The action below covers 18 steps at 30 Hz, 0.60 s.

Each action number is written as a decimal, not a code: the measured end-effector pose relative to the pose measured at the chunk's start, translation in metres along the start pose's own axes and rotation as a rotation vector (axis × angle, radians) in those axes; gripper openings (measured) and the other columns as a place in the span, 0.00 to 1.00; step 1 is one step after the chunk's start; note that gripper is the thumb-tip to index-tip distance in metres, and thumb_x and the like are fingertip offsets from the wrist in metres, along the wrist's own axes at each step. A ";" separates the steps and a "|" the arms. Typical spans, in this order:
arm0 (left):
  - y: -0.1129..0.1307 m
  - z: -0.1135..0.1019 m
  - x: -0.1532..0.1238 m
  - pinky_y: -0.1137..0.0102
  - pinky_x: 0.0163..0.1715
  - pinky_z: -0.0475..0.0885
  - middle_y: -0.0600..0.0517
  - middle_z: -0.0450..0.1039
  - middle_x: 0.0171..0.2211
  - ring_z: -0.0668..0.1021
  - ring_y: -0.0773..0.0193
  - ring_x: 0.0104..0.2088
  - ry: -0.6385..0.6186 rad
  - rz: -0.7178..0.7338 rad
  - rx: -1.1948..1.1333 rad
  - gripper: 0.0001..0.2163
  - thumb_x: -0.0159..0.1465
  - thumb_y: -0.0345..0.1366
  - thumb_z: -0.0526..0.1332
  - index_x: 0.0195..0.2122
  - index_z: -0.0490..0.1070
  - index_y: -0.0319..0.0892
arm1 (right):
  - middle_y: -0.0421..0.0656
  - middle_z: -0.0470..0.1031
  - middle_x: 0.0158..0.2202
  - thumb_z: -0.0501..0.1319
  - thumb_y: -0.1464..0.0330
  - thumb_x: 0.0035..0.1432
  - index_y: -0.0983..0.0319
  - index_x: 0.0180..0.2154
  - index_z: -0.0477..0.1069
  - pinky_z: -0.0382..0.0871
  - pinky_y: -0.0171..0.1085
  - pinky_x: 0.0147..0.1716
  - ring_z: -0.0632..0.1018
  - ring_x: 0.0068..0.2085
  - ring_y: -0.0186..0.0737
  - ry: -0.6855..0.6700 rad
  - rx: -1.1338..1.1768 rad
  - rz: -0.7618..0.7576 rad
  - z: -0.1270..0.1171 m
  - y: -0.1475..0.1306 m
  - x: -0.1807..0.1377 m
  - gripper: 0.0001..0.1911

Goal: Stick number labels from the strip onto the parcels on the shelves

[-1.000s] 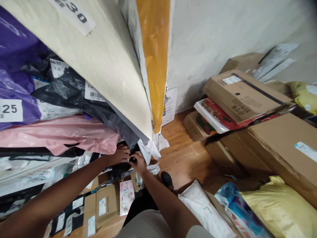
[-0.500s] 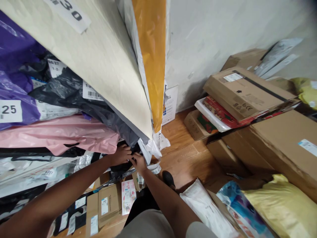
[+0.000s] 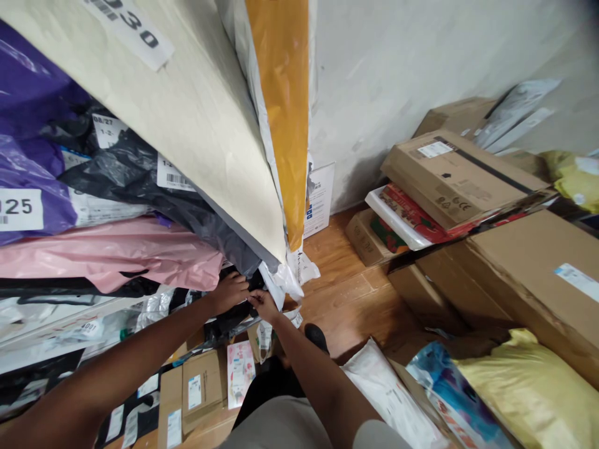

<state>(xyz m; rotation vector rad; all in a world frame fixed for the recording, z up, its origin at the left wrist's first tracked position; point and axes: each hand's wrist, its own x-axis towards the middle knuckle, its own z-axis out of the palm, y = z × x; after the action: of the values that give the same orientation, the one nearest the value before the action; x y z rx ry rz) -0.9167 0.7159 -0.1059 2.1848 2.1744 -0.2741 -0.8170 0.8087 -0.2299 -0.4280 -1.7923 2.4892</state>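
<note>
Both my hands are close together at the end of the shelf, just under the stacked parcels. My left hand [image 3: 230,293] has its fingers curled onto a black plastic package [image 3: 234,319]. Touching it from the right, my right hand [image 3: 263,304] pinches at the same dark plastic with thumb and finger. What lies between the fingertips is partly hidden. A pink plastic parcel [image 3: 116,249] hangs over the shelf edge to the left of my hands. Above them slants a cream-coloured package [image 3: 196,118], and a white plastic corner [image 3: 272,284] sticks out by my right hand.
An orange and white parcel [image 3: 281,125] stands upright near the wall. Cardboard boxes [image 3: 463,174] are piled on the right, with a yellow bag [image 3: 533,374] and a white bag [image 3: 388,386] nearer me. More boxes [image 3: 201,386] stand on the floor below the shelf.
The fingers of my right hand have drawn together into a tighter pinch beside my left hand. The view has shifted slightly; the parcels stay in place.
</note>
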 end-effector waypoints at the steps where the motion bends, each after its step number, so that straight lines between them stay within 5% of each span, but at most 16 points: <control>1: 0.000 0.000 0.000 0.66 0.36 0.56 0.53 0.68 0.27 0.66 0.61 0.34 0.002 -0.015 -0.024 0.04 0.62 0.32 0.61 0.29 0.72 0.43 | 0.35 0.64 0.18 0.63 0.58 0.49 0.61 0.25 0.71 0.61 0.30 0.21 0.63 0.21 0.29 -0.001 0.022 0.016 -0.001 0.001 0.001 0.13; 10: -0.007 0.004 0.004 0.66 0.35 0.57 0.54 0.69 0.26 0.66 0.64 0.31 -0.025 -0.122 -0.159 0.07 0.61 0.33 0.61 0.26 0.73 0.43 | 0.36 0.66 0.22 0.67 0.52 0.41 0.60 0.27 0.73 0.65 0.32 0.22 0.66 0.23 0.29 0.035 0.192 0.170 -0.003 0.008 -0.003 0.19; 18: -0.009 0.003 0.004 0.65 0.42 0.57 0.51 0.71 0.32 0.66 0.62 0.37 -0.073 0.058 -0.227 0.08 0.64 0.29 0.56 0.31 0.73 0.41 | 0.37 0.69 0.21 0.68 0.46 0.32 0.61 0.26 0.75 0.70 0.36 0.26 0.69 0.23 0.32 0.170 0.176 0.168 0.004 0.000 -0.008 0.26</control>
<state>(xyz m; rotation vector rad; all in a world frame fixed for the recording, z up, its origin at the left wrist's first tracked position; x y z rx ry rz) -0.9258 0.7190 -0.1090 2.0758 1.9916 -0.0976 -0.8105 0.8034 -0.2271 -0.7805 -1.5191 2.5989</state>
